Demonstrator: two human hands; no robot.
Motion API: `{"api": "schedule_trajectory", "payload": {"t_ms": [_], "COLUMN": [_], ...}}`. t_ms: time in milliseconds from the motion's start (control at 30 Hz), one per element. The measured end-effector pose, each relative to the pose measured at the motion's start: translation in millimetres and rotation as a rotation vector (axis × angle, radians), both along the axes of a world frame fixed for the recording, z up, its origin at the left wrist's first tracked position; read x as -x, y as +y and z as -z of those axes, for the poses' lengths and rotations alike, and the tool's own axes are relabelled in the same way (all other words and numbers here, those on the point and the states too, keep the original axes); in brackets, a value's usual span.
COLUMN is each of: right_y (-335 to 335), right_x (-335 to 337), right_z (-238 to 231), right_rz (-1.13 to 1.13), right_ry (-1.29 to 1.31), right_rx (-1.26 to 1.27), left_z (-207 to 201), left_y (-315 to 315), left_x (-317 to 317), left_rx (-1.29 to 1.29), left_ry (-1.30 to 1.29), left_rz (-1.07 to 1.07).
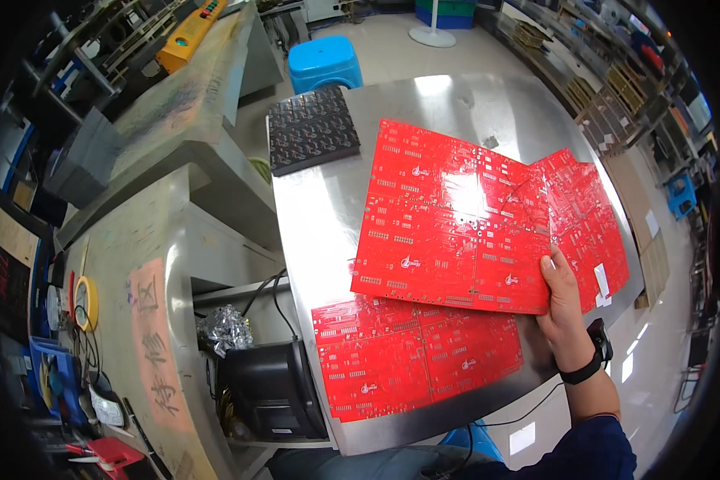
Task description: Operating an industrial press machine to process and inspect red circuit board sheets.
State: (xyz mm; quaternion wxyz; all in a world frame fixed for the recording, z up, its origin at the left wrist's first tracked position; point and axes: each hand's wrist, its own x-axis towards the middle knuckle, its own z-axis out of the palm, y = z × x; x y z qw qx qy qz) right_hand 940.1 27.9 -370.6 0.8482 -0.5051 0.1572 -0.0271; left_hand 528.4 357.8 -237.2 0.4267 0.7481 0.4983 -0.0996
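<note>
A large red printed circuit board panel [440, 216] is tilted above the steel table, its glossy face catching the light. My right hand [564, 298] grips it at the lower right corner, thumb on the top face and the other fingers mostly hidden. Beneath its lower edge lies another red circuit board panel [416, 364], partly covered. More red panels [590, 228] rest to the right behind my hand, with a white strip [602, 280] on their edge. I cannot tell how many are stacked. My left hand is out of sight.
The steel table [308, 216] has a black patterned slab or stack [312, 132] at its far left corner. A blue stool [324, 62] stands beyond. To the left are a worn workbench [112, 296], a black machine [268, 388] and crumpled foil [224, 330]. Racks [624, 88] line the right.
</note>
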Motion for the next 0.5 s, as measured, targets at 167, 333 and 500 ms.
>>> {"api": "schedule_trajectory", "payload": {"t_ms": [167, 333, 500], "right_y": [-24, -59, -47], "right_x": [1, -7, -28], "right_z": [27, 63, 82], "right_rz": [-0.069, -0.217, -0.472], "right_ry": [-0.043, 0.018, 0.006], "right_rx": [0.024, 0.164, 0.274], "left_z": [-7, -7, 8], "left_y": [-16, -27, -37], "left_x": [19, 64, 85], "left_rx": [-0.031, -0.207, -0.125], "left_ry": [-0.066, -0.207, -0.54], "left_rz": [-0.126, -0.278, -0.376]}}
